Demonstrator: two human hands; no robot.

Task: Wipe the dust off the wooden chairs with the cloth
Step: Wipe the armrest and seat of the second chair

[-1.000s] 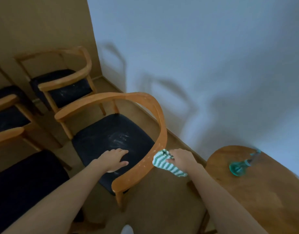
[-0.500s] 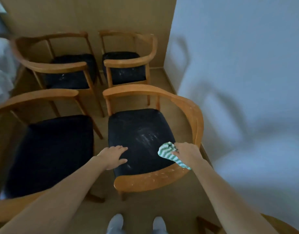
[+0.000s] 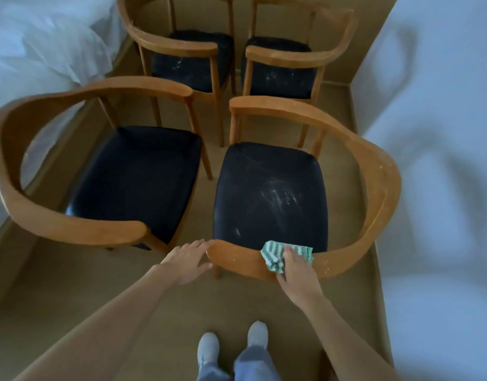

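Beige carpet (image 3: 72, 284) runs between a pale wall (image 3: 443, 133) and rumpled white bedding (image 3: 31, 45). The right hand (image 3: 297, 270) has its fingers curled over a bunched green-and-white striped cloth (image 3: 275, 257) and pins it to the top of the curved rail of the nearest round-backed wooden chair (image 3: 379, 174). Just beyond that grip lies the chair's black padded seat (image 3: 270, 193), streaked with pale dust. To the left of the grip, at the rail's free end, the left hand (image 3: 186, 261) is relaxed with fingers nearly straight, fingertips touching the wood and holding nothing. Farther left stands a second matching wooden chair (image 3: 31, 213). Two more dusty-seated chairs (image 3: 179, 45) stand well beyond the grip. Nearer the person than the grip are pale grey shoes (image 3: 208, 346).
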